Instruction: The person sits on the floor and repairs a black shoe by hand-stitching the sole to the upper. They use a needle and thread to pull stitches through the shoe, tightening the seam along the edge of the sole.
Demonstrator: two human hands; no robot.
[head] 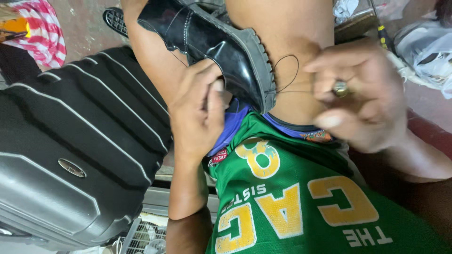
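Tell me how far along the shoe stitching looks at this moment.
Done: cannot tell; no finished stitches are visible along the sole. In hand: the left hand steadies the black shoe on the lap by its toe, while the right hand pulls a thin dark thread looping from the sole edge. Left: cannot tell.

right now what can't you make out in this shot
- Head view: the black shoe is cut off at the top edge, so its upper is unseen.
- Right hand is blurred; its grip on the thin thread is unclear.
- Left hand covers the shoe's near end.
- No needle can be seen; too small.
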